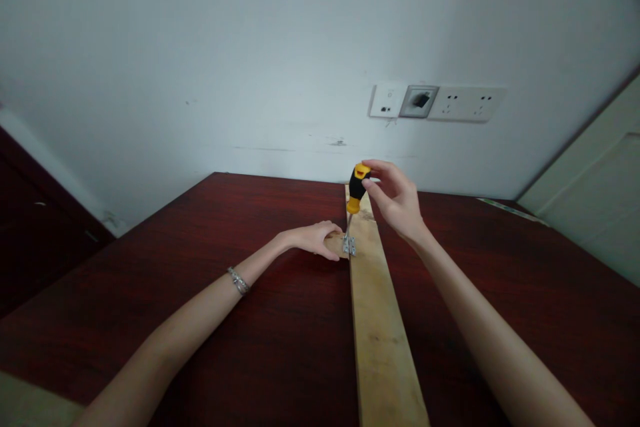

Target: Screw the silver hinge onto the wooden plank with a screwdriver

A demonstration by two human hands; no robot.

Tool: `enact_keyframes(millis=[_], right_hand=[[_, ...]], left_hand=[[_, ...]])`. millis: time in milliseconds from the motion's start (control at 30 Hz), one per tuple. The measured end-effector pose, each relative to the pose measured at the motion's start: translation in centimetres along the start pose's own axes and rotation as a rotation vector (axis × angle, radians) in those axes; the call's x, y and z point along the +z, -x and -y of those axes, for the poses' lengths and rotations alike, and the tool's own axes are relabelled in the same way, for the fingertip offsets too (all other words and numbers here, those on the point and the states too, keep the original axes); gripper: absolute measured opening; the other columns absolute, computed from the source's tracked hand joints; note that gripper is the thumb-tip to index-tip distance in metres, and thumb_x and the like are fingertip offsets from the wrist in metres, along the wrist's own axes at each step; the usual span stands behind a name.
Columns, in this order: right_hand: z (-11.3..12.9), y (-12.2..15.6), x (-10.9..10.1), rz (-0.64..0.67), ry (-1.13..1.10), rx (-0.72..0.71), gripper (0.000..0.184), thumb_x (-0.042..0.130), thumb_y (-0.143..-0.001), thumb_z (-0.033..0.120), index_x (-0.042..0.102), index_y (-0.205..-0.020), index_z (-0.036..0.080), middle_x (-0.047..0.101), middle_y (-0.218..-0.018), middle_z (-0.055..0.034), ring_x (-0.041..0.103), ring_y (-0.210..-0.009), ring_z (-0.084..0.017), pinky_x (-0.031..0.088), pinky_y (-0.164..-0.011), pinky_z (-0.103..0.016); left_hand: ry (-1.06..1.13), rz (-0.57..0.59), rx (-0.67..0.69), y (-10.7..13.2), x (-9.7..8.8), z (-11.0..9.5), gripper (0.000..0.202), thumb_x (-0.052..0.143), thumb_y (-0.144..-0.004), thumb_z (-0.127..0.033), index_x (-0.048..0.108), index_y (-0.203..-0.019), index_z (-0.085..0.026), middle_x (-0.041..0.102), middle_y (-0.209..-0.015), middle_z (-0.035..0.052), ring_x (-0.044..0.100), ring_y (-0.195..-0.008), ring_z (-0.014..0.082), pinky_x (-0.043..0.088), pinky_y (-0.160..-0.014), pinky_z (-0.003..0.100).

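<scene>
My right hand (397, 200) pinches the handle of a yellow-and-black screwdriver (359, 188) between thumb and fingers. The screwdriver stands nearly upright, its shaft pointing down at a small metal hinge (349, 245). That hinge lies across the seam between a long wooden plank (383, 320) and a short wooden piece (336, 244) butted against the plank's left side. Around the short piece, my left hand (315, 238) is closed, thumb on the near side and fingers on the far side. Whether the tip sits in a screw is too small to tell.
The plank lies lengthwise on a dark red wooden table (260, 320) pushed against a white wall (225, 47). Wall sockets (467, 103) with a black plug (421, 100) are above the table's back edge. A thin flat strip (513, 210) lies at the back right.
</scene>
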State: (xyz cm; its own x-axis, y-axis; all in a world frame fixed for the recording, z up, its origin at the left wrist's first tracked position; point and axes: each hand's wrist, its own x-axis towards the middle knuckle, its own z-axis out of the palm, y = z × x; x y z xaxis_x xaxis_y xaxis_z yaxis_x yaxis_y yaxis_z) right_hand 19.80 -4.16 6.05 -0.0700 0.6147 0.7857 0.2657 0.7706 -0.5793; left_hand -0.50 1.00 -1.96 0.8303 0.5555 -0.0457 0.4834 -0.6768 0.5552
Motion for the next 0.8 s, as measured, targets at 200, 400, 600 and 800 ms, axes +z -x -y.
enact_keyframes(millis=[200,400,600,800], right_hand=[[0.5,-0.1,0.2,-0.001,0.108,-0.031,0.027,0.064,-0.084,0.036,0.063,-0.11,0.032,0.057,-0.111,-0.0051,0.058,-0.104,-0.021,0.058,-0.078,-0.036],[1.0,0.0,-0.3,0.083,0.046,-0.01,0.029,0.053,-0.09,0.029,0.06,-0.119,0.033,0.059,-0.124,-0.0037,0.057,-0.112,-0.023,0.053,-0.092,-0.044],[0.3,-0.1,-0.3,0.073,0.045,-0.007,0.037,0.056,-0.088,0.03,0.055,-0.125,0.034,0.058,-0.122,-0.0046,0.058,-0.108,-0.022,0.054,-0.089,-0.042],[0.9,-0.2,-0.1,0.06,0.135,-0.026,0.035,0.066,-0.082,0.034,0.061,-0.117,0.032,0.056,-0.114,-0.0056,0.057,-0.105,-0.022,0.057,-0.079,-0.035]], left_hand=[[0.004,0.004,-0.006,0.0,0.1,0.1,0.069,0.076,-0.069,-0.047,0.053,-0.124,-0.015,0.054,-0.117,0.0092,0.052,-0.106,0.0237,0.041,-0.092,0.033],[0.009,-0.007,0.009,0.0,0.1,0.2,0.066,0.077,-0.068,-0.046,0.054,-0.122,-0.015,0.055,-0.114,0.0086,0.053,-0.105,0.0236,0.041,-0.092,0.033],[0.009,-0.001,0.002,0.1,0.0,0.0,0.067,0.076,-0.069,-0.046,0.054,-0.123,-0.014,0.055,-0.114,0.009,0.053,-0.105,0.024,0.041,-0.093,0.034],[-0.002,-0.001,-0.001,0.0,0.0,0.0,0.065,0.076,-0.069,-0.046,0.054,-0.122,-0.015,0.055,-0.115,0.0091,0.053,-0.105,0.0239,0.041,-0.092,0.033]])
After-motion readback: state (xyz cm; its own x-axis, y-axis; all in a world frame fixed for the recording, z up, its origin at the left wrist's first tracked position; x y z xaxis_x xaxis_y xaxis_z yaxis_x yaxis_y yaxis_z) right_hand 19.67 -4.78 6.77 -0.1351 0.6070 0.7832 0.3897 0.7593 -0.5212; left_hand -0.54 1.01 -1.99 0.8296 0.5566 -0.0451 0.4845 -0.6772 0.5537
